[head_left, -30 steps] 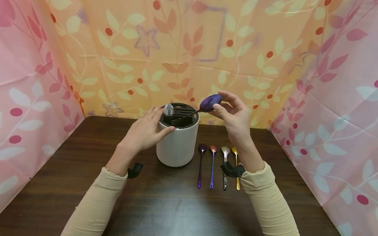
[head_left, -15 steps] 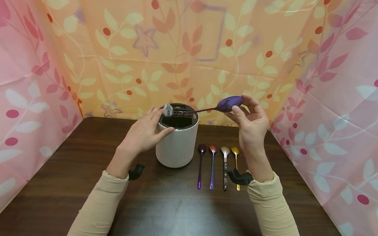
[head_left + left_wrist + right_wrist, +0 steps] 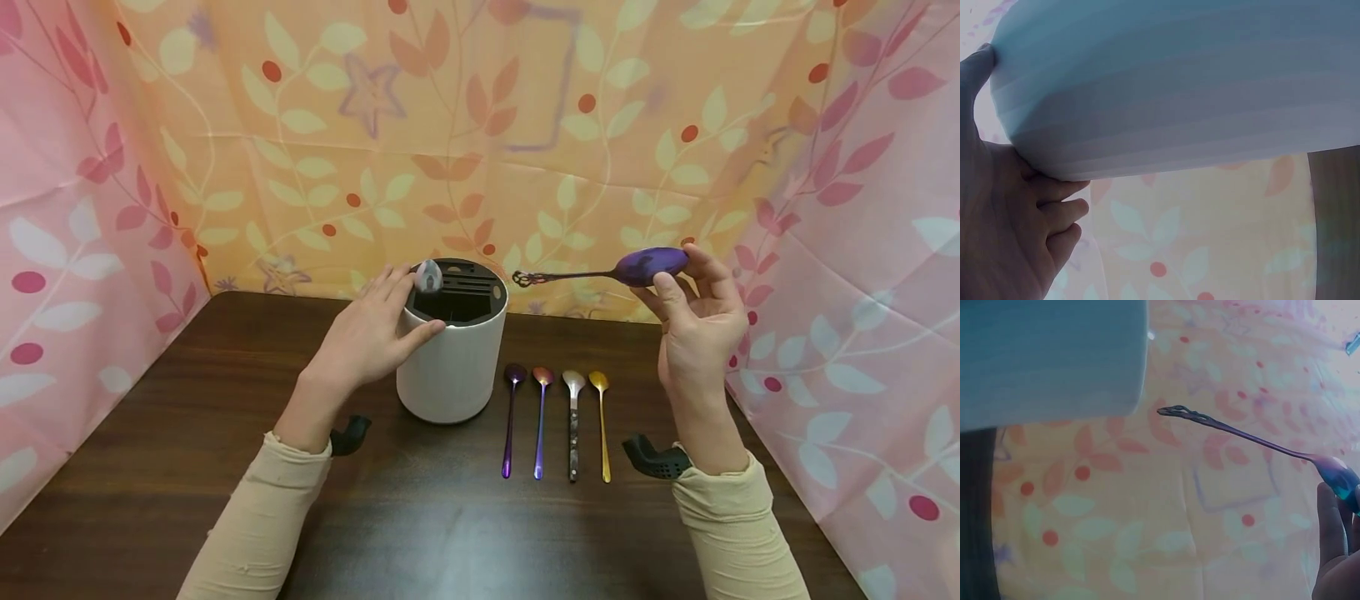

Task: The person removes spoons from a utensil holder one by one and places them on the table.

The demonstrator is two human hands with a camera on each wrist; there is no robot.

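Observation:
In the head view a white cylindrical utensil holder point(image 3: 450, 375) with a black slotted top stands upright on the table. My left hand point(image 3: 367, 333) rests against its upper left side, fingers extended behind the rim and thumb along the front. The left wrist view shows the fingers point(image 3: 1063, 215) touching the wall. My right hand point(image 3: 701, 321) pinches a purple spoon point(image 3: 648, 267) by its bowl, right of the holder. Its ornate handle end points left, just outside the rim. In the right wrist view the spoon's handle point(image 3: 1241, 432) is apart from the holder.
A silver spoon's bowl point(image 3: 428, 277) sticks up from the holder's left side. To the right, a purple spoon point(image 3: 510, 417), a rainbow spoon point(image 3: 539, 421), a dark-handled silver spoon point(image 3: 573, 425) and a gold spoon point(image 3: 602, 425) lie in a row. Patterned cloth point(image 3: 465, 125) hangs behind.
The purple spoon in my right hand has come up out of the holder's top and moved right, now lying nearly level in the air. My left hand stays on the holder.

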